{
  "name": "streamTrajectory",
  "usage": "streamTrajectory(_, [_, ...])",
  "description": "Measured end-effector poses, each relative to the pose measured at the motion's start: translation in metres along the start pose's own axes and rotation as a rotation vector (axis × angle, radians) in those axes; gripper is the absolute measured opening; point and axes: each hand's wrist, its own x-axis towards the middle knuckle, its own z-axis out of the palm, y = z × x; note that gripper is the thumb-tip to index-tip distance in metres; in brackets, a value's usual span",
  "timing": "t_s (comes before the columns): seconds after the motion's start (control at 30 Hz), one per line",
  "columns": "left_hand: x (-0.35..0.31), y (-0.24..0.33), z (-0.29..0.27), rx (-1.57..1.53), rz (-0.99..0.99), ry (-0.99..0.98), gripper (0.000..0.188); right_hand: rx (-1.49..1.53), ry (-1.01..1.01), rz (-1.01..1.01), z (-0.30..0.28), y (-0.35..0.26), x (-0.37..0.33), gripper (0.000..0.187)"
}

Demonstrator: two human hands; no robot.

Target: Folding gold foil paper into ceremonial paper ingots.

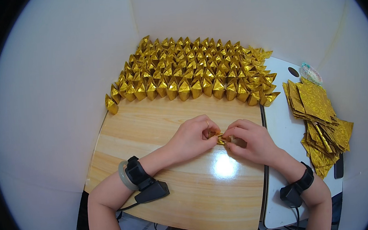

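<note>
Between my two hands, just above the wooden table, is a small folded piece of gold foil paper point(222, 140). My left hand point(194, 135) pinches its left side, thumb and fingers closed on it, with a ring on one finger. From the other side my right hand point(248, 141) grips the paper with thumb and fingertips. The fingers cover much of the piece, so its full shape is hidden. Beyond my hands stand rows of folded gold paper ingots point(184, 89), packed closely together with their points up.
The wood-grain table point(150, 122) meets a white table point(276, 129) along a dark seam on the right. Stacks of flat gold paper sheets point(317, 100) lie there, beside a clear coil-like item point(310, 74). Pale walls point(53, 103) enclose the sides and back.
</note>
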Motion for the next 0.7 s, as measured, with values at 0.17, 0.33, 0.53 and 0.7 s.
streamTrajectory(0.17, [-0.002,-0.003,0.001,-0.158,-0.057,-0.054,0.025,0.211,-0.091,0.328,-0.003,-0.007,0.002,0.024])
streamTrajectory(0.33, [0.001,0.001,0.003,-0.408,-0.126,-0.092,0.033,0.231,-0.061,0.289,0.001,0.006,-0.001,0.029])
streamTrajectory(0.53, [0.002,-0.002,-0.001,-0.498,-0.160,-0.139,0.027,0.738,-0.069,0.520,0.004,0.001,-0.001,0.019])
streamTrajectory(0.7, [0.003,-0.011,-0.001,-0.495,-0.111,-0.129,0.023,0.776,-0.059,0.531,0.002,-0.001,0.000,0.022])
